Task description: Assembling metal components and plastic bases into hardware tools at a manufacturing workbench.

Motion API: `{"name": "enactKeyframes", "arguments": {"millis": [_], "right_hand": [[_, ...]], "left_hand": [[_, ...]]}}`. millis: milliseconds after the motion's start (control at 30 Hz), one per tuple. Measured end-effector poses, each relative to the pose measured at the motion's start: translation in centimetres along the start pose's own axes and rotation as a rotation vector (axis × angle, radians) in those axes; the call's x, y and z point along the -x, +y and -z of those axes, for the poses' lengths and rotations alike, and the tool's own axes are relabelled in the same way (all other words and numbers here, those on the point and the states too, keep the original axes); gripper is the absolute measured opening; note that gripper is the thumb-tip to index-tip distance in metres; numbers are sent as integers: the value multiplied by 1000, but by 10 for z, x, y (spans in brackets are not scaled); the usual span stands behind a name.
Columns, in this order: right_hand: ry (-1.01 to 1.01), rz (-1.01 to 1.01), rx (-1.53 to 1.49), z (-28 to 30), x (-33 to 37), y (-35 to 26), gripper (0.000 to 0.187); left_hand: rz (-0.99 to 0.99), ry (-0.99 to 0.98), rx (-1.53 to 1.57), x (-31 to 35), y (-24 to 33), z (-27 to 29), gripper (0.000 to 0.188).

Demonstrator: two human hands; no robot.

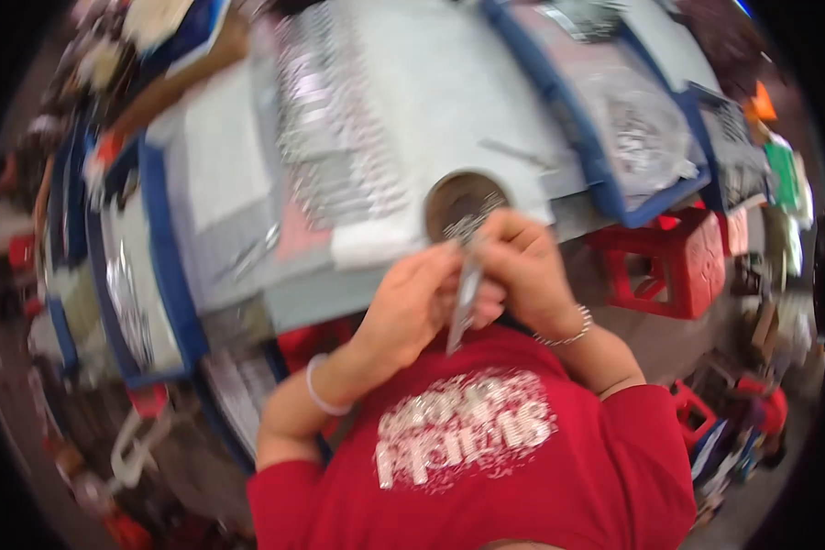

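Left hand (417, 295) and right hand (524, 266) meet, both pinched narrow, just off the tabletop's (316, 301) near edge. Far left, rows of shiny pieces (313, 101) look done. Beyond the hands sits a round brown dish (442, 197); the metal strip (467, 295) they hold seems unfinished, the small metal bits (472, 218) perhaps left to use

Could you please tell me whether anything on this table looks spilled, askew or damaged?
Nothing looks clearly wrong. Only a thin tool lies aslant on the white surface beyond the dish, apart from the metal rows. Blur hides any small damage.
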State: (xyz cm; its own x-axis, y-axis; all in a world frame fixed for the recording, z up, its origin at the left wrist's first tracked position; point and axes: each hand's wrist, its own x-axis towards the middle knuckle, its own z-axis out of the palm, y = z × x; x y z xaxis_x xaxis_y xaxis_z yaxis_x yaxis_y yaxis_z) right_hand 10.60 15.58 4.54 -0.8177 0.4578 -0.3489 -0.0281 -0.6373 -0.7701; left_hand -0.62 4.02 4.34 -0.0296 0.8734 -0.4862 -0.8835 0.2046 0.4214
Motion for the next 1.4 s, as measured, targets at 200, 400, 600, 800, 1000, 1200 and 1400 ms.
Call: {"name": "enactKeyframes", "arguments": {"millis": [200,400,600,800,1000,1200,1400], "right_hand": [[-175,125,257,36,5,-5,17],[132,325,653,108,24,-97,8],[428,579,1315,208,-4,-154,11],[232,418,1993,234,-29,-135,8],[238,407,2094,233,-47,-128,9],[292,574,1743,244,-47,-139,18],[418,546,1142,235,-40,-145,17]], "left_hand": [[128,23,62,-18,-23,-15,36],[95,-97,-65,-21,-26,-20,36],[142,-76,-71,-30,-24,-17,35],[138,-105,-126,-32,-25,-22,33],[129,-106,-150,-29,-26,-20,33],[100,-76,-130,-24,-24,-13,33],[129,-88,-13,-23,-25,-10,32]]}}
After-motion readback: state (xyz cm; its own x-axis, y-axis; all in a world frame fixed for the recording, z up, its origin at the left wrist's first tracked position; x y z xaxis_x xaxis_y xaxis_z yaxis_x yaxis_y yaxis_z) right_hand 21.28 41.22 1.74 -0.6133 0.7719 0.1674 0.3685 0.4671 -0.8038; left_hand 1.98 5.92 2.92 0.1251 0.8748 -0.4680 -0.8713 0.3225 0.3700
